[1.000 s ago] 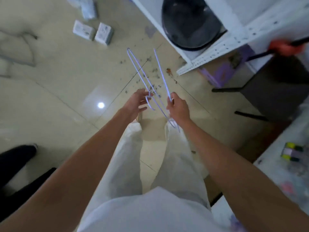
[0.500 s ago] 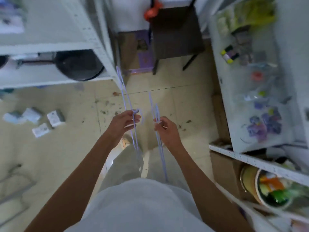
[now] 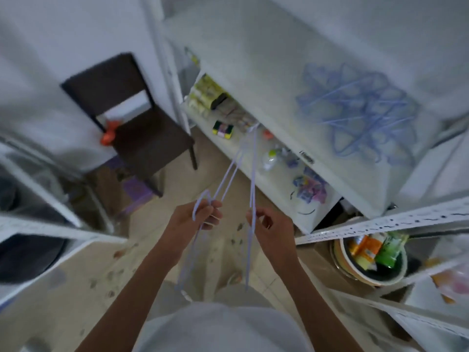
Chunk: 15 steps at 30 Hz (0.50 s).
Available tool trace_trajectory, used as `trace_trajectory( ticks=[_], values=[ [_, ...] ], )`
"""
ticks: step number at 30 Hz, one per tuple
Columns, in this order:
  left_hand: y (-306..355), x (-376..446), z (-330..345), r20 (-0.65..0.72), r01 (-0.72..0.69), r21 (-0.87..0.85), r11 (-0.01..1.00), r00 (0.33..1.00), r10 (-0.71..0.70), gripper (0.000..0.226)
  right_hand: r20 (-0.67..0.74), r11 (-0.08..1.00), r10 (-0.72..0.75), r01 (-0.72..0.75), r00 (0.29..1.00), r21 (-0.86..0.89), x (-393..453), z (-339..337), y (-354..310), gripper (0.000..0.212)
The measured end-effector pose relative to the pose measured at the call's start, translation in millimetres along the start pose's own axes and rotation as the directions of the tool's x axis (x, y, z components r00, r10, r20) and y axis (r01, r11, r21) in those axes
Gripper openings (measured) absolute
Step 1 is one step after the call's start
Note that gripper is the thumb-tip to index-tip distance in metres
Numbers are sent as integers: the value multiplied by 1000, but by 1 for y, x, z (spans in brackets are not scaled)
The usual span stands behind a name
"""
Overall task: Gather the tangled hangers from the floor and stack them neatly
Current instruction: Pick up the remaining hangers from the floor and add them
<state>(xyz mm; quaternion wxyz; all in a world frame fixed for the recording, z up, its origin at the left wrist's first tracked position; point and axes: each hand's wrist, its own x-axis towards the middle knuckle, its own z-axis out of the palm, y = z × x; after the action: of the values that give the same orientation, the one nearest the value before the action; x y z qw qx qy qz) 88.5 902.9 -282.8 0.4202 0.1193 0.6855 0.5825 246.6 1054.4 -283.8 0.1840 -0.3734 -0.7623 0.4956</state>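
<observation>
At far left a dark brown wooden chair [image 3: 132, 118] stands against the wall. Nearer, our left hand [image 3: 196, 219] curls its fingers round the hook end of the thin pale lilac wire hangers [image 3: 229, 179], while our right hand [image 3: 270, 224] pinches a neighbouring strand, apparently pulling them apart to untangle them. Far right, a heap of blue wire hangers [image 3: 360, 110] lies on the white shelf top [image 3: 253, 72], likely the stacking spot.
</observation>
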Motion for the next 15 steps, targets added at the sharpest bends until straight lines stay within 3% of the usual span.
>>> trace_trajectory(
  ticks=[6, 9, 15],
  values=[
    [83, 48, 58, 203, -78, 9, 997, 976, 74, 23, -239, 999, -38, 35, 970, -17, 43, -63, -18, 15],
    [119, 82, 81, 372, -105, 2, 994, 923, 97, 27, -347, 996, -51, 22, 937, -87, 70, -88, -24, 19],
    [181, 152, 104, 542, -274, 39, 961, 814, 210, 24, -574, 990, 5, -84, 819, -112, 117, -125, -39, 28]
  ],
)
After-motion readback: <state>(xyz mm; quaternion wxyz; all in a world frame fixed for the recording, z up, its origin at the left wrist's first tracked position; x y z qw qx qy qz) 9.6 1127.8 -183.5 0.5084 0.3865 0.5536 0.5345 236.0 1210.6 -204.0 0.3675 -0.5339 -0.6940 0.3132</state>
